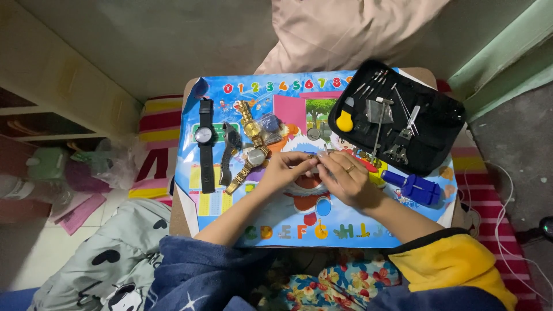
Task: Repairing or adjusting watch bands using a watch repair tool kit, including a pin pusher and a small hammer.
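Note:
My left hand [286,168] and my right hand [345,177] meet over the middle of a small table covered by a bright blue children's mat [288,224]. Together they pinch a small metal watch part [315,158] between the fingertips; its exact shape is too small to tell. A thin tool tip [326,151] sticks up from my right fingers. A ring shows on my right hand. Just left of my left hand lie a gold-band watch [252,151], a dark strap piece [228,151] and a black-strap watch [204,141].
An open black tool case [438,135] with several thin metal tools and a yellow-handled tool [344,120] lies at the table's right rear. A blue holder tool [419,187] sits right of my right hand. A small clear bag [269,125] lies behind the watches. A pillow [345,29] lies beyond the table.

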